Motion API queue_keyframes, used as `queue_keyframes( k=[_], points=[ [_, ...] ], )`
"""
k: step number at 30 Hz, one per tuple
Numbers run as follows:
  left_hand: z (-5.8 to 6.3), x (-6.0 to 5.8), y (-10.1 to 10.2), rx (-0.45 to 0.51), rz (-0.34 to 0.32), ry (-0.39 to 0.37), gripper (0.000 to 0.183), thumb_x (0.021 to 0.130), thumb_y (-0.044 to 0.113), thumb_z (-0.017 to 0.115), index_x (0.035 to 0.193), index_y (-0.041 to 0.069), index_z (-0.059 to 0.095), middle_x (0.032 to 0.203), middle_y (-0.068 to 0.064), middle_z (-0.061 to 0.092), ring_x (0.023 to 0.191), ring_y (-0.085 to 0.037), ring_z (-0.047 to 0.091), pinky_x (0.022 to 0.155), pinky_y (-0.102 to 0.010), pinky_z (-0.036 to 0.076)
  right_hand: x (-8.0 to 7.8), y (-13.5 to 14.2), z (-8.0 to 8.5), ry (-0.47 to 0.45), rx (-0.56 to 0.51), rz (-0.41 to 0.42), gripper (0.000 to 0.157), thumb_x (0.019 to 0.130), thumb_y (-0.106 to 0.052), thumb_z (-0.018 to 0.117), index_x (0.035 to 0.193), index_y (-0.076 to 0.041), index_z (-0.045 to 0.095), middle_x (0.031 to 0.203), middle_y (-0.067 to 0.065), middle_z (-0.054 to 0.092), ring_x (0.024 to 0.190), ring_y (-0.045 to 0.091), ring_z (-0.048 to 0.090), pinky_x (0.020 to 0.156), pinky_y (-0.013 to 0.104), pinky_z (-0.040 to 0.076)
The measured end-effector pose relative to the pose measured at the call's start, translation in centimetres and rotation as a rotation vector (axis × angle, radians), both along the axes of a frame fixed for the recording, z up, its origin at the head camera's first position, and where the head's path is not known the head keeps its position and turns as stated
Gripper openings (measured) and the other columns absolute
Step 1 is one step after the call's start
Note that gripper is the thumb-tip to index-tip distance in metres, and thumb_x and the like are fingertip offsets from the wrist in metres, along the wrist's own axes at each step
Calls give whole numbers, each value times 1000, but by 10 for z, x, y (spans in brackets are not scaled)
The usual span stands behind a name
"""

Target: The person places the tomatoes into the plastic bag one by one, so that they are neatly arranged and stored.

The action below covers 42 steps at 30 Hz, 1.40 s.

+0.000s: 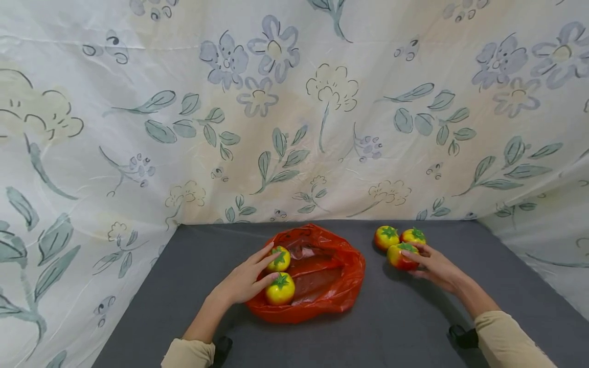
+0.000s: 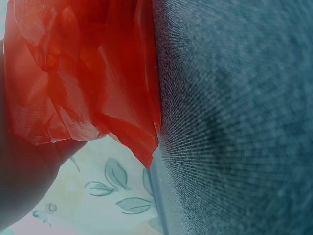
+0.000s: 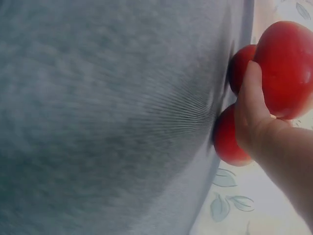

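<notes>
My right hand point(image 1: 437, 266) holds a red and yellow tomato point(image 1: 402, 255) with a green leafy top. In the right wrist view this tomato point(image 3: 286, 71) is off the dark tabletop, with the thumb along its side. Two similar tomatoes, one on the left point(image 1: 386, 238) and one on the right point(image 1: 413, 235), sit just behind it. My left hand point(image 1: 244, 278) rests over the left rim of an open red plastic bag point(image 1: 317, 309), its fingers spread near two tomatoes inside, the rear one point(image 1: 279, 259) and the front one point(image 1: 280, 290). The bag point(image 2: 73, 73) hides the left fingers in the left wrist view.
A dark grey cloth point(image 1: 368, 332) covers the tabletop. Behind it and along both sides hangs a pale curtain point(image 1: 276, 128) printed with flowers and leaves. Dark straps point(image 1: 462, 337) show by both wrists, below beige sleeves point(image 1: 506, 335).
</notes>
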State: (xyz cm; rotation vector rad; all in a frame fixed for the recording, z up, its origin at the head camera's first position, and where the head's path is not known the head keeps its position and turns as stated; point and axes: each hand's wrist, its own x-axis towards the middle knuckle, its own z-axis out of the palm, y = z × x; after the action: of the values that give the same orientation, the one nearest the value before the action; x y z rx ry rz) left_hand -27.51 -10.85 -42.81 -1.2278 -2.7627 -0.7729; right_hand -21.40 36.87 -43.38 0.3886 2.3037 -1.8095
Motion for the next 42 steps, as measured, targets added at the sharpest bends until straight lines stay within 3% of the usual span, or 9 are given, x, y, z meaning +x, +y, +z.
queue_keyframes(
  k=[7, 12, 22, 30, 37, 42],
  points=[
    [1, 0, 0, -2, 2, -11, 59, 97, 46, 50, 146, 15, 41, 155, -8, 24, 137, -31, 29, 104, -55, 31, -8, -1, 12, 37, -31, 9, 96, 94, -41, 58, 150, 1, -6, 148, 34, 3, 128, 46, 27, 93, 43, 46],
    [0, 0, 0, -10, 7, -21, 60, 97, 48, 48, 146, 16, 41, 155, -8, 24, 138, -31, 28, 104, -55, 31, -14, -10, 26, 81, -25, 16, 91, 93, -41, 60, 150, 1, 2, 146, 31, 10, 124, 43, 31, 90, 37, 49],
    [1, 1, -2, -12, 15, -24, 60, 97, 48, 48, 146, 16, 41, 155, -7, 23, 137, -31, 29, 103, -56, 31, -23, -27, 52, 122, -24, 59, 87, 92, -39, 62, 150, -1, 10, 148, 31, 13, 127, 42, 31, 93, 39, 46],
    [1, -1, -2, -13, 16, -25, 60, 96, 48, 49, 147, 16, 40, 156, -6, 22, 138, -30, 28, 104, -54, 30, -32, -41, 59, 136, -28, 103, 85, 93, -39, 62, 151, -2, 11, 145, 28, 19, 123, 38, 35, 90, 33, 48],
    [1, -1, -1, -6, 11, -22, 60, 97, 49, 48, 146, 15, 41, 156, -7, 22, 138, -30, 28, 103, -55, 31, -43, -56, 62, 145, -40, 135, 80, 92, -39, 63, 149, -5, 18, 143, 26, 25, 119, 36, 40, 98, 46, 41],
    [1, -2, -1, -15, 16, -27, 60, 97, 48, 49, 147, 16, 40, 156, -6, 21, 138, -29, 27, 104, -54, 31, -51, -69, 64, 139, -49, 134, 82, 90, -41, 65, 148, -6, 20, 142, 24, 27, 118, 35, 42, 99, 47, 41]
  ],
)
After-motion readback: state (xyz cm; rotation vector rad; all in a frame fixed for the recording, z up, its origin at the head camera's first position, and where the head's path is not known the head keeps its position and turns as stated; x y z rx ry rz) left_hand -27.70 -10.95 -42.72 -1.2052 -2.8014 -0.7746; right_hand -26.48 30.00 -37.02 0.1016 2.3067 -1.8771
